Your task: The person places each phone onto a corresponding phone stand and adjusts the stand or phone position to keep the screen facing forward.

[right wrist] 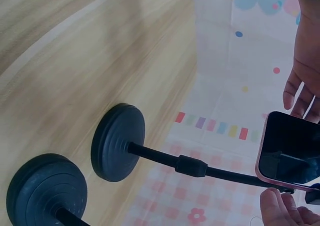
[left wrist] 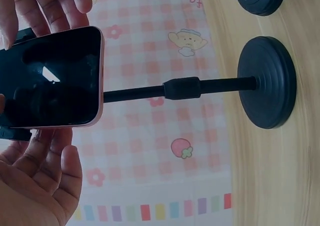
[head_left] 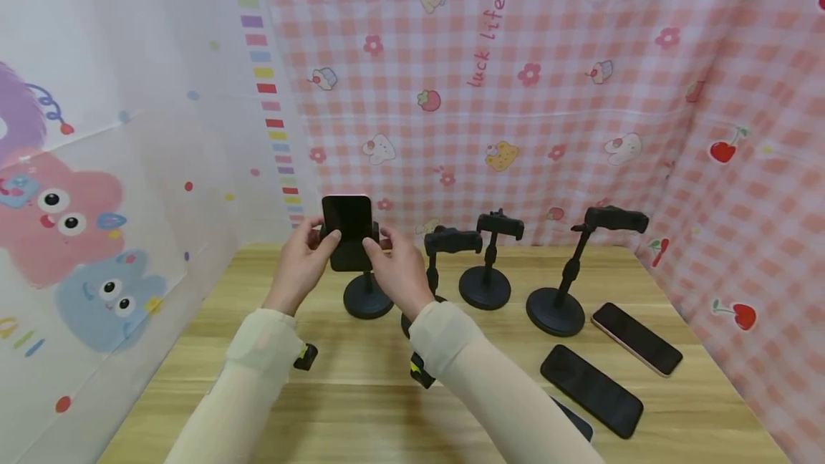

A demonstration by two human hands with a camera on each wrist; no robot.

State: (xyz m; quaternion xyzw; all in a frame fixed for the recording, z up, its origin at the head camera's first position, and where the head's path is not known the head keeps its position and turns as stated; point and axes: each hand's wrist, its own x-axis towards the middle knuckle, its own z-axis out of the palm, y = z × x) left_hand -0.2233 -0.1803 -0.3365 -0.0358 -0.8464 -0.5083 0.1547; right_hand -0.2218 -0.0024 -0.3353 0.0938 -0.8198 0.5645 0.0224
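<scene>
A black-screened smartphone (head_left: 351, 217) with a pink edge stands upright at the clamp of a black phone stand (head_left: 367, 298). My left hand (head_left: 301, 265) holds the phone's left side, thumb on the screen and fingers behind. On the opposite side my right hand (head_left: 398, 263) does the same, its thumb over the right edge. In the left wrist view, dark clamp ends (left wrist: 17, 134) stick out past the phone's long sides, and a thin pole (left wrist: 135, 93) runs from behind it to the round base. The phone hides most of the clamp.
More black phone stands, one partly behind my right forearm, another (head_left: 488, 288) at the back and a taller one (head_left: 556, 312) to the right. Several phones lie flat at the right, including a pink-edged one (head_left: 637, 339) and a black one (head_left: 591, 391). Patterned cloth (head_left: 477, 127) hangs behind the wooden table (head_left: 348, 407).
</scene>
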